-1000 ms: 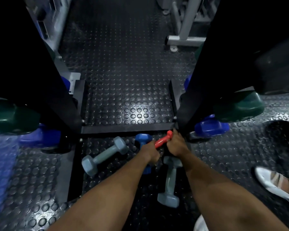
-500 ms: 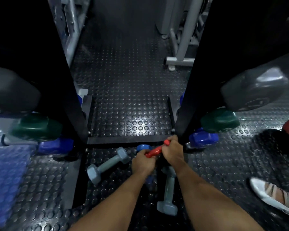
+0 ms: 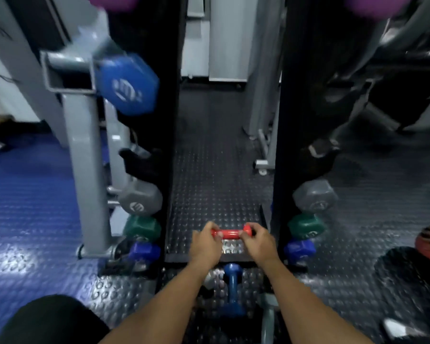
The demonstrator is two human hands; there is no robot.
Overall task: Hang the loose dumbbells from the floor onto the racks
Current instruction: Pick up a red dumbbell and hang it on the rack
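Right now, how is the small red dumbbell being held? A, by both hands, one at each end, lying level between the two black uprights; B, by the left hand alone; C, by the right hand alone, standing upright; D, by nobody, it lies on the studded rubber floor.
A: the left hand and the right hand each grip one end of the small red dumbbell, which lies level above the floor.

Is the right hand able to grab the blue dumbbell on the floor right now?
Probably not yet. The right hand and left hand both grip the red dumbbell. The blue dumbbell lies uncovered between the forearms, so a freed hand likely could.
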